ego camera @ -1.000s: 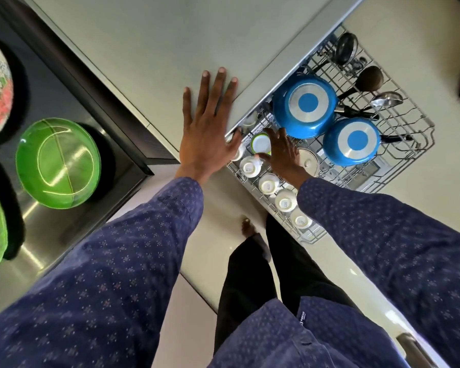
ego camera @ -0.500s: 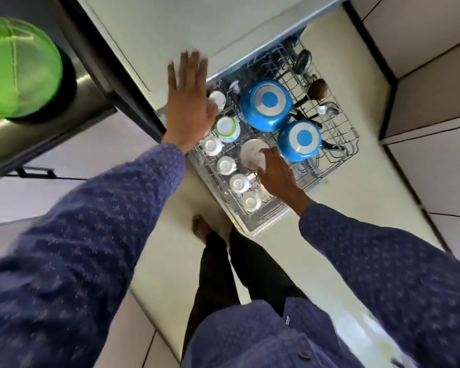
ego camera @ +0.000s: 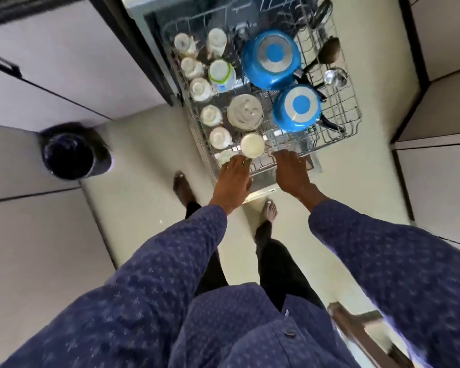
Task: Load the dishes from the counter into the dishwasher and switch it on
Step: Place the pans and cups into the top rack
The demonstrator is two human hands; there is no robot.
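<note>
The dishwasher's wire rack (ego camera: 352, 120) is pulled out over the floor. It holds a large blue pan (ego camera: 271, 59) and a small blue pan (ego camera: 296, 108), both upside down, a steel bowl (ego camera: 246, 112), a green-rimmed cup (ego camera: 219, 73), a row of several white cups (ego camera: 210, 115) and ladles (ego camera: 335, 75). My left hand (ego camera: 234, 181) lies on the rack's front rail beside a white cup (ego camera: 252, 144). My right hand (ego camera: 292, 176) touches the same rail further right. Neither hand holds a dish. Both are slightly blurred.
A dark round bin (ego camera: 68, 155) stands on the floor to the left. My bare feet (ego camera: 182, 185) are just in front of the rack. Pale cabinet fronts (ego camera: 51, 75) line both sides. A wooden edge (ego camera: 356, 325) shows at the lower right.
My view dropped from the counter to the rack. My left hand left the countertop and came down to the rack's front rail. My right hand drew back from the cups to that rail.
</note>
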